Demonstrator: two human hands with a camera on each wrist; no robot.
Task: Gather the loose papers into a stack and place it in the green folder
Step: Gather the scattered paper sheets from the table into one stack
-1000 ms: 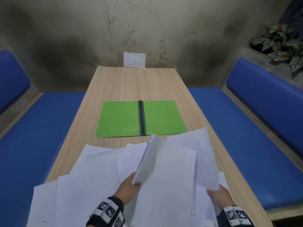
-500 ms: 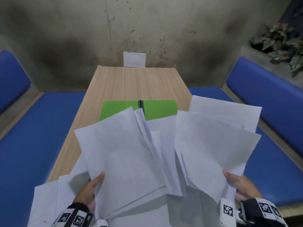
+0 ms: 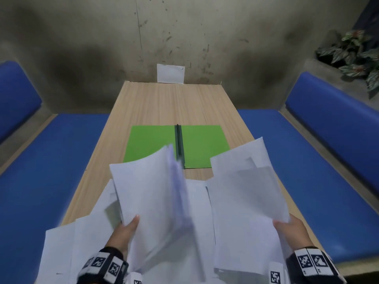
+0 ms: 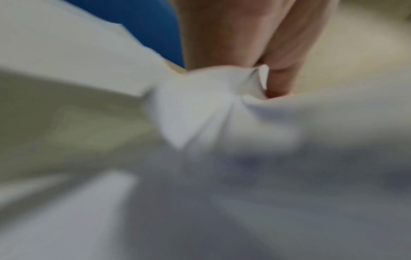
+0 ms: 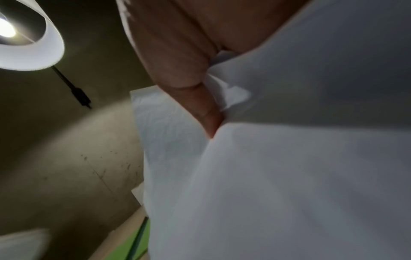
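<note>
Long, narrow wood-grain tabletop (image 3: 164, 103), running away from the viewer to a stained grey concrete wall (image 3: 102, 37). Blue padded benches (image 3: 51, 160) flank it on both sides, with blue backrests. A small white card (image 3: 170, 73) stands against the wall at the far end. A leafy plant (image 3: 356, 56) sits on a ledge at far right. The right wrist view shows a lit lamp (image 5: 26, 35) overhead.

Green folder (image 3: 205, 144) lies open and flat near the middle of the tabletop, a dark spine down its centre, both halves bare. Its near edge is partly hidden by raised sheets.

Loose papers (image 3: 92, 232) cover the near end of the tabletop, overlapping, some over the near-left edge.

Left hand (image 3: 125, 232): clamped on the near edge of a bundle of sheets (image 3: 151, 197), thumb on top; the bundle is lifted and fanned, blurred along its right side. In the left wrist view the fingers (image 4: 275, 77) pinch a crumpled paper corner.

Right hand (image 3: 291, 230): gripping the near right corner of a second batch of sheets (image 3: 246, 191), raised and tilted toward the folder. In the right wrist view the thumb (image 5: 200, 109) presses the paper.

Hands well apart, one batch each, both nearer the viewer than the folder and above the scattered sheets.
</note>
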